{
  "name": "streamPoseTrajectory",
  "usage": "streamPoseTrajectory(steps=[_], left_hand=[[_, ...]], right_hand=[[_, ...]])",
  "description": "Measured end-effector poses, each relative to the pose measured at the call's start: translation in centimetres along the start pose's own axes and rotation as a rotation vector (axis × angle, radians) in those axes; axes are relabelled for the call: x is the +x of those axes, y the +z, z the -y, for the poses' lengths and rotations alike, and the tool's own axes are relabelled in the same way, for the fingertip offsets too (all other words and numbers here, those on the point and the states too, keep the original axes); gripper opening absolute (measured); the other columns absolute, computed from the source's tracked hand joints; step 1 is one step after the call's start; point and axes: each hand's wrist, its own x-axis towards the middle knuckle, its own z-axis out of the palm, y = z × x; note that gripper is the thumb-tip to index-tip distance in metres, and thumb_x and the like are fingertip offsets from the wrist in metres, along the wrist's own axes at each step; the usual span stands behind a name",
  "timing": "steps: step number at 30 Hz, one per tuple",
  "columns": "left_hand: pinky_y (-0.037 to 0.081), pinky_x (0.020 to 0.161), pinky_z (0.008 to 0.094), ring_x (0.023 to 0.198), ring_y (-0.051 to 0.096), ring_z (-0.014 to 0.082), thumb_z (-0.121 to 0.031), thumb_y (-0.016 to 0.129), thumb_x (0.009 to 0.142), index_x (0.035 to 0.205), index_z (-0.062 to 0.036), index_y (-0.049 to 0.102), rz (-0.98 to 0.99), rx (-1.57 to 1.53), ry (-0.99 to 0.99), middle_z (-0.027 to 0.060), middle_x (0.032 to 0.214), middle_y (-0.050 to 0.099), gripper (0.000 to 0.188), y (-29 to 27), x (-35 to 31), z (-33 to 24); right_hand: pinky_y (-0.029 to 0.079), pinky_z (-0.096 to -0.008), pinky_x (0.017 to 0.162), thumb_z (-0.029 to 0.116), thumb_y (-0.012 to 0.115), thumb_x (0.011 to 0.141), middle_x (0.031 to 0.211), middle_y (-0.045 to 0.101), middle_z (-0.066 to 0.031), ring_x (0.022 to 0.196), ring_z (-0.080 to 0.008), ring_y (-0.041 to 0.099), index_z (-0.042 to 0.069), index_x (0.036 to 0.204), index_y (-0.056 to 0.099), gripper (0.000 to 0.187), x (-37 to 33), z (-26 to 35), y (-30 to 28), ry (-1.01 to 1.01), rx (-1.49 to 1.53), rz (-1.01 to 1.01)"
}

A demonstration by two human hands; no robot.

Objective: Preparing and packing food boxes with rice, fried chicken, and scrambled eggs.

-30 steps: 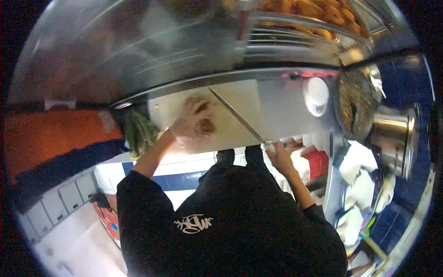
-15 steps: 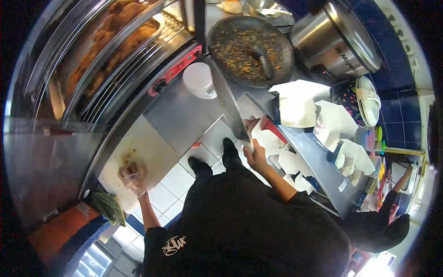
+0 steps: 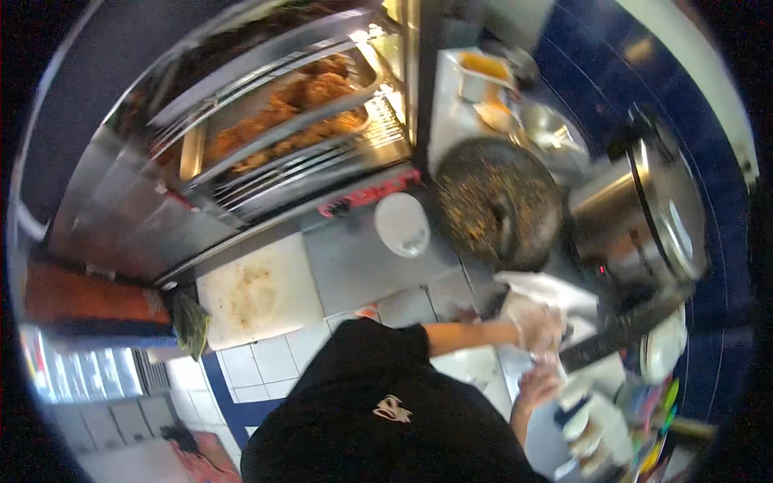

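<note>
My right hand (image 3: 538, 388) is wrapped round the handle of a large knife. Its broad dark blade (image 3: 624, 330) points up and to the right, in front of the rice cooker. My left hand (image 3: 535, 324), in a clear plastic glove, has reached across to the right and is over a white open paper box (image 3: 555, 288), just beyond my right hand. Motion smears its fingers, and what they may hold cannot be made out. On the left, a white cutting board (image 3: 262, 290) carries brown crumbs.
A lit display cabinet holds a tray of fried pieces (image 3: 294, 109). A white round-topped container (image 3: 403, 225) stands on the steel counter beside a dark stone mortar (image 3: 499, 205) with a pestle. A steel rice cooker (image 3: 636, 209) is at the right, with more paper boxes (image 3: 596, 423) below it.
My left hand has left the cutting board and swung right to the paper boxes. My right hand with the knife has moved right and lower, and the view has turned.
</note>
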Motion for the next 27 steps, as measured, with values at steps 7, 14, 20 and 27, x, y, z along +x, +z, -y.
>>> streamPoseTrajectory(steps=[7,14,20,27], left_hand=[[0.047,0.079,0.0361,0.091,0.058,0.0232,-0.021,0.067,0.071,0.09,-0.0078,0.061,0.062,0.269,0.093,0.0084,0.1,0.06,0.024,-0.4,0.8,1.4],[0.046,0.077,0.0406,0.089,0.058,0.0276,-0.024,0.068,0.073,0.091,-0.0088,0.058,-0.846,0.677,-0.146,0.0102,0.096,0.06,0.025,-36.4,-9.6,-7.0],[0.042,0.087,0.0416,0.096,0.058,0.0333,-0.032,0.054,0.08,0.097,-0.0036,0.064,-0.426,1.229,-1.521,0.0215,0.099,0.061,0.035,-55.3,-20.2,-11.0],[0.03,0.102,0.0435,0.12,0.042,0.0293,-0.025,0.054,0.08,0.121,-0.015,0.052,-0.539,1.594,-1.357,0.0169,0.127,0.048,0.043,-61.3,-26.1,-8.6]], right_hand=[[0.032,-0.0189,0.033,0.042,0.047,0.091,0.065,0.046,-0.0047,0.043,-0.0083,0.041,0.004,0.086,0.041,0.039,3.7,1.8,12.9,-0.235,-0.725,-0.424],[0.046,-0.0269,0.048,0.035,0.054,0.087,0.071,0.052,-0.0088,0.058,-0.0154,0.053,0.003,0.096,0.049,0.033,10.7,0.1,16.8,0.09,-0.468,-0.056],[0.04,-0.0228,0.043,0.045,0.049,0.088,0.076,0.054,-0.0083,0.053,-0.0138,0.048,0.007,0.104,0.046,0.041,15.8,-5.9,18.8,0.021,-0.456,0.048],[0.04,-0.0245,0.04,0.037,0.06,0.085,0.07,0.053,-0.006,0.047,-0.011,0.047,0.007,0.105,0.042,0.041,15.8,-8.6,23.2,0.064,-0.51,0.061]])
